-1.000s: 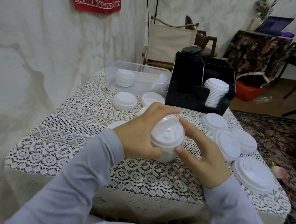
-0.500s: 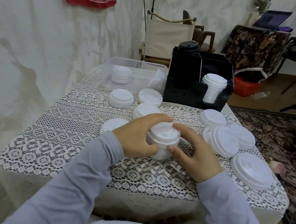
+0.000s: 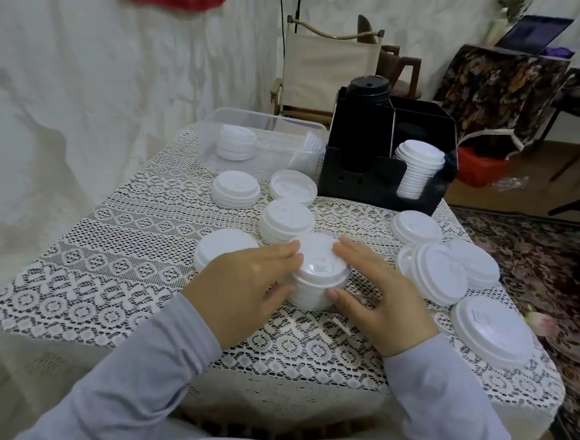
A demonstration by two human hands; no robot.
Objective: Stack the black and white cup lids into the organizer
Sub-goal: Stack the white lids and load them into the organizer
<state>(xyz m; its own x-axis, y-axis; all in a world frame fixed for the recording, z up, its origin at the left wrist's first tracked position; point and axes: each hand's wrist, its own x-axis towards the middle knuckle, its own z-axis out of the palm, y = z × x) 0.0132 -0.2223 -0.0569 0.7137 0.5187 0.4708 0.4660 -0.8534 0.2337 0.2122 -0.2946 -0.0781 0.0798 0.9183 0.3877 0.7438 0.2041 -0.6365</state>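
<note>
**White stack being squared up, not yet carried**

The short stack of white plastic cup lids point(image 3: 319, 273) stands mid-table on the lace tablecloth point(image 3: 106, 275), well apart from the black plastic organizer point(image 3: 380, 188) at its 1 o'clock. The left hand point(image 3: 243, 282) and right hand point(image 3: 382, 298) flank it at 9 and 3 o'clock. Their fingers lie fairly straight against rim and wall, with thumbs low, so they press rather than clasp.

I judge this the aligning step. The next move calls for a firm grip round the stack, a lift, and a level lowering onto the white lids point(image 3: 417, 167) in the organizer's front right compartment.

More loose white lids point(image 3: 439, 275) wait at 3 o'clock.

The stack's lid count, the rear right compartment's contents and the depth of the black lids point(image 3: 368, 88) cannot be made out.
</note>
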